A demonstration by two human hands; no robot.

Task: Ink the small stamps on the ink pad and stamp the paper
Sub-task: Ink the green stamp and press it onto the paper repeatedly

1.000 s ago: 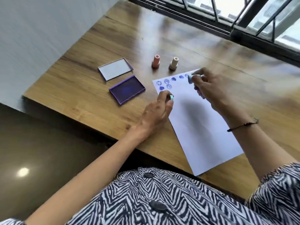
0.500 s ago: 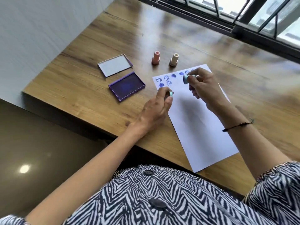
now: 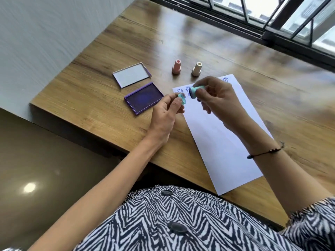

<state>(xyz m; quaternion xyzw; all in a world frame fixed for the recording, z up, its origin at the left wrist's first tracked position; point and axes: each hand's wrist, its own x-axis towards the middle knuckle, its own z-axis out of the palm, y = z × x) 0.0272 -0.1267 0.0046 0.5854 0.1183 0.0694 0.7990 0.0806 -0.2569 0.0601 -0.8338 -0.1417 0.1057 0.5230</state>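
My right hand (image 3: 215, 96) holds a small teal stamp (image 3: 194, 90) on its side above the top of the white paper (image 3: 223, 142), stamp face turned left. My left hand (image 3: 165, 113) pinches a small teal cap (image 3: 181, 98) just left of that stamp, the two a short gap apart. Blue round prints (image 3: 179, 90) line the paper's top edge, partly hidden by my hands. The open purple ink pad (image 3: 144, 98) lies left of the paper. A pink stamp (image 3: 176, 67) and a cream stamp (image 3: 197, 69) stand upright behind the paper.
The ink pad's lid (image 3: 132, 74) lies behind the pad. The wooden table (image 3: 199, 42) ends at a near edge by my lap and a left corner next to a grey wall. A black window frame (image 3: 272, 33) runs along the far side.
My right hand lifted the teal stamp off the paper and brought it toward my left hand. My left hand rose from the paper's edge with the cap.
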